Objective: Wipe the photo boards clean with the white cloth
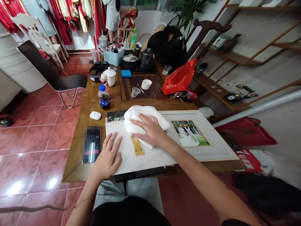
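Head view: right hand [151, 131] rests spread on white cloth [136, 112].

Left hand [110, 157] splayed, right hand [151, 130] farther forward, both palm down

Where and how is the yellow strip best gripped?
Take the yellow strip by its near end, from the near side: that end lies exposed on the board, while the towel and right hand crowd the far end. Lying flat, it seems best pinched across its long edges.
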`<action>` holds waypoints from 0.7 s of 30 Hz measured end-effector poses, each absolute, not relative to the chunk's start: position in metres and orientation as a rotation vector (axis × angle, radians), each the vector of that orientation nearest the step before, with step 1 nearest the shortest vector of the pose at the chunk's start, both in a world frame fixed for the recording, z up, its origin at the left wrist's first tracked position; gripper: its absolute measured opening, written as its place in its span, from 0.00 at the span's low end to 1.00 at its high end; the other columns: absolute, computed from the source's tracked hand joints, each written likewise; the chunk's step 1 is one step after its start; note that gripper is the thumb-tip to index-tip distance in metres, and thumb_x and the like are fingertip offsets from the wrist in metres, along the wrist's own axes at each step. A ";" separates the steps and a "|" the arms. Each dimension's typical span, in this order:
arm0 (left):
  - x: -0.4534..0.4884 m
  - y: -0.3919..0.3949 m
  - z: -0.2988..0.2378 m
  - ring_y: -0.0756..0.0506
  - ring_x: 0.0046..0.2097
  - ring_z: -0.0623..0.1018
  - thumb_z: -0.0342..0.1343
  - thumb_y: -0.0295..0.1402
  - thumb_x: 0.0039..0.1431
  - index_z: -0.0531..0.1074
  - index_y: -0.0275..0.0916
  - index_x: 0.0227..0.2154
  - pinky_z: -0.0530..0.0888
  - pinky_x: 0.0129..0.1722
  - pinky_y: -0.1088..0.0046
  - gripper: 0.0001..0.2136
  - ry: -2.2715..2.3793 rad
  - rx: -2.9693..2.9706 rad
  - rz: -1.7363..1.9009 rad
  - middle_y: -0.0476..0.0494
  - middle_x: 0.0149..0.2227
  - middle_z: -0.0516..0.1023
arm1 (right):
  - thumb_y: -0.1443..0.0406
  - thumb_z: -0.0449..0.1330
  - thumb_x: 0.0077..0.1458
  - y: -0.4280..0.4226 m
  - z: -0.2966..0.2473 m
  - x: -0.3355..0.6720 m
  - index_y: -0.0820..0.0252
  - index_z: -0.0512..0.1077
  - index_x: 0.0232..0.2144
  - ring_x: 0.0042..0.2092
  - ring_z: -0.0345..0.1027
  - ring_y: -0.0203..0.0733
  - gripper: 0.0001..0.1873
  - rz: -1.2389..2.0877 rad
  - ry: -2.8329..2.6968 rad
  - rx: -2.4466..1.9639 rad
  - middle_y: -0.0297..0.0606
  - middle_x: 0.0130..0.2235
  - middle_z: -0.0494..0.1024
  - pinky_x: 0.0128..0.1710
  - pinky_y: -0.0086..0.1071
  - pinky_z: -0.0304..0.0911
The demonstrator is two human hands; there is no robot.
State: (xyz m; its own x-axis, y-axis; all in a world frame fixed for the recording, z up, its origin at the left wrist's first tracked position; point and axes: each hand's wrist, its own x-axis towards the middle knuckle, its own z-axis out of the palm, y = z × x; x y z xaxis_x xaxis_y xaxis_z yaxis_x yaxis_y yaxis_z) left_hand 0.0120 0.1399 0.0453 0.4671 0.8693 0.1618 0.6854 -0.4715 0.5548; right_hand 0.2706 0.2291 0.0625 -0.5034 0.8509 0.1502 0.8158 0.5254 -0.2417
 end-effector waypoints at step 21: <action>0.012 0.141 0.047 0.34 0.74 0.45 0.43 0.31 0.70 0.54 0.42 0.70 0.55 0.70 0.46 0.27 1.298 2.296 0.612 0.39 0.74 0.47 | 0.42 0.59 0.57 0.135 0.056 0.282 0.51 0.68 0.63 0.67 0.52 0.64 0.37 0.128 -2.573 -1.161 0.52 0.58 0.71 0.63 0.61 0.42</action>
